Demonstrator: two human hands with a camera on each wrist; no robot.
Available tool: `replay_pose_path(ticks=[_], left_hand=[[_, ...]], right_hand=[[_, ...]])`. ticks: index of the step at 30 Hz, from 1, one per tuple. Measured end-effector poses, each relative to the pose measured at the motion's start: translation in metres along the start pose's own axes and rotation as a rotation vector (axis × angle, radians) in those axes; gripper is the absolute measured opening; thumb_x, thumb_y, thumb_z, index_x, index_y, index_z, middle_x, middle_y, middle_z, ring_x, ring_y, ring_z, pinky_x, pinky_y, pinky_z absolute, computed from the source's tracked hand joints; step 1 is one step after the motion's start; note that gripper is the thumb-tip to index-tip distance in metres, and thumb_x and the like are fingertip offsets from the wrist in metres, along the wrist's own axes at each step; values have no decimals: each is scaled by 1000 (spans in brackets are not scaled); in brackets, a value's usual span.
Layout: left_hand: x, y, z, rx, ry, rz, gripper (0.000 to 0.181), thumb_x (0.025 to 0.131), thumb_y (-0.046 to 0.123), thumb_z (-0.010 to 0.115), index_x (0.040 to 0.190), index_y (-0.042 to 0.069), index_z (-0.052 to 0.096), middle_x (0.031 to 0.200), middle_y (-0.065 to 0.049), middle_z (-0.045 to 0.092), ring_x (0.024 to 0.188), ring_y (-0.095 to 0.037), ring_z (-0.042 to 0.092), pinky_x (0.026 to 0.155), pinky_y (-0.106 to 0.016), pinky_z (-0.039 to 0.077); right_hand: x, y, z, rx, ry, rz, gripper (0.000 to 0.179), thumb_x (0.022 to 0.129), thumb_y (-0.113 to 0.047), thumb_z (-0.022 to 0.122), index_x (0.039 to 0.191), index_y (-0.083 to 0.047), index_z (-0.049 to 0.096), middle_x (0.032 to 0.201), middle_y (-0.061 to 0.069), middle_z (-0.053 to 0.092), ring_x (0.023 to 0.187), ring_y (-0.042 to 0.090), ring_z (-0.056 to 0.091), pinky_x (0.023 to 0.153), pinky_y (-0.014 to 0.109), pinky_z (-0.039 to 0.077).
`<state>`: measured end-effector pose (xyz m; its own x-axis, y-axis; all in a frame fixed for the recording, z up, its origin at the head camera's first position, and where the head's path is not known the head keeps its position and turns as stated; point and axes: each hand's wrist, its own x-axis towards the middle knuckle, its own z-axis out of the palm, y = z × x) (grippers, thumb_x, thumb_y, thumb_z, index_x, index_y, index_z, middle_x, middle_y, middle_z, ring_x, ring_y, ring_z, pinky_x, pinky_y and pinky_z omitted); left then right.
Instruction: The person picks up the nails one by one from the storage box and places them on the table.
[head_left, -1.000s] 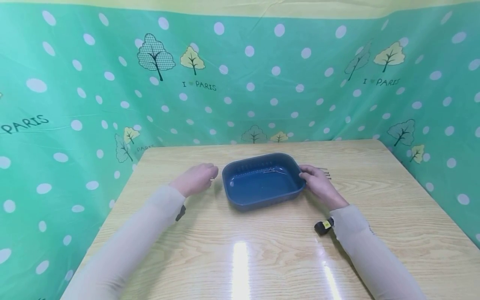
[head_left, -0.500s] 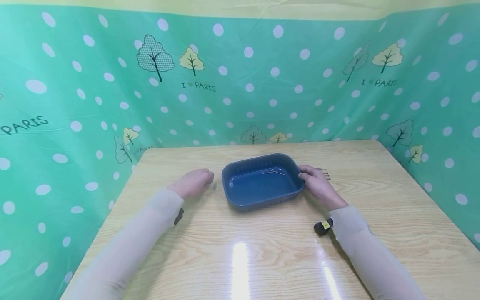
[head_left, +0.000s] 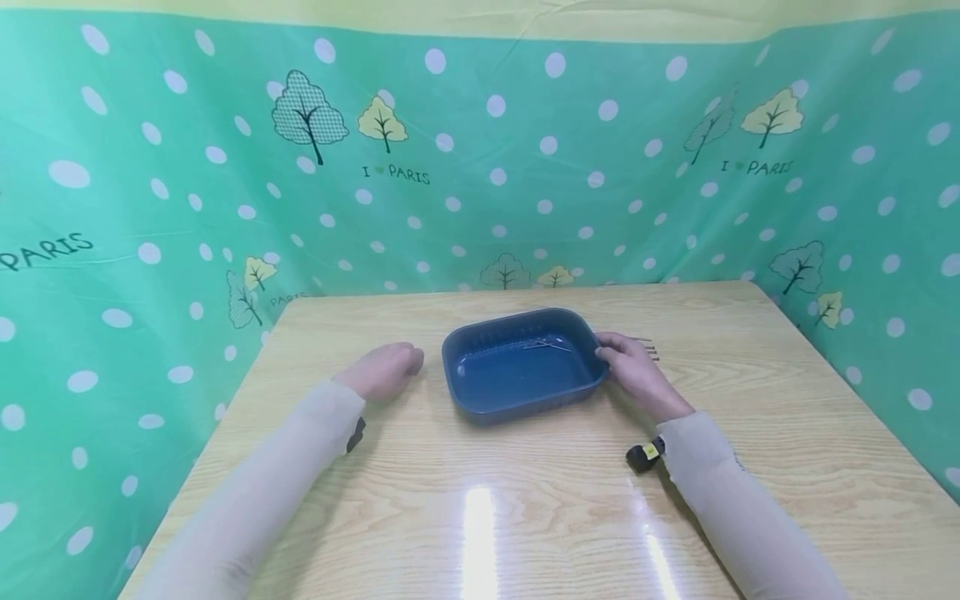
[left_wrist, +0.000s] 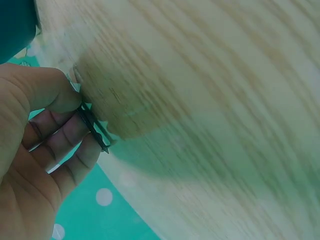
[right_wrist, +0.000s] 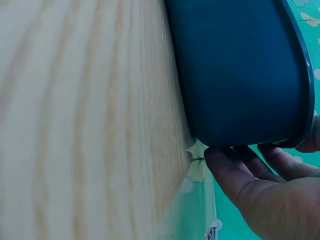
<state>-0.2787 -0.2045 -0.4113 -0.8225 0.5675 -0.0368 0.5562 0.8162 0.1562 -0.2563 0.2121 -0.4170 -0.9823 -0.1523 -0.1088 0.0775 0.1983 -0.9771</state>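
Near the table's left-centre, my left hand (head_left: pixel 382 371) pinches a thin dark nail (left_wrist: pixel 92 125) between thumb and fingers, its free end close to the wood. The hand hides that nail in the head view. A dark blue rectangular plastic bin (head_left: pixel 525 404) lies to the right of this hand, a small gap apart. A few thin nails (head_left: pixel 551 342) rest inside it, by the back right. My right hand (head_left: pixel 637 375) grips the bin's right end, thumb over the rim and fingers against the outer wall (right_wrist: pixel 245 75).
Several more nails (head_left: pixel 651 349) lie on the wooden table (head_left: pixel 555 500) just beyond the right hand, partly hidden by it. A green dotted curtain (head_left: pixel 420 208) hangs behind the table and along both sides.
My left hand has drawn slightly left and down, away from the bin. The right hand keeps its grip on the bin, which stays where it was.
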Motion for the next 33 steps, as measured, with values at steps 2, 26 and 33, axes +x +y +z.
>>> replay_pose_path(ticks=[2,26,33], left_hand=[[0,0,0,5,1,-1,17,88,-1,53,83,14,59,79,3,54,72,-15,53,72,-33,49],[0,-4,0,29,44,36,8,85,4,61,85,12,62,78,2,54,70,-16,51,69,-32,48],[3,3,-7,-10,47,11,10,87,3,57,89,10,64,85,0,61,79,-17,58,76,-32,51]], right_hand=[[0,0,0,1,0,0,44,99,-7,38,140,8,37,144,24,38,130,34,39,106,46,37],[-1,-5,3,40,2,9,43,99,-6,37,139,9,37,142,24,39,127,34,42,99,39,45],[-2,-2,2,28,3,9,44,99,-6,37,140,8,37,143,24,38,128,34,41,101,41,43]])
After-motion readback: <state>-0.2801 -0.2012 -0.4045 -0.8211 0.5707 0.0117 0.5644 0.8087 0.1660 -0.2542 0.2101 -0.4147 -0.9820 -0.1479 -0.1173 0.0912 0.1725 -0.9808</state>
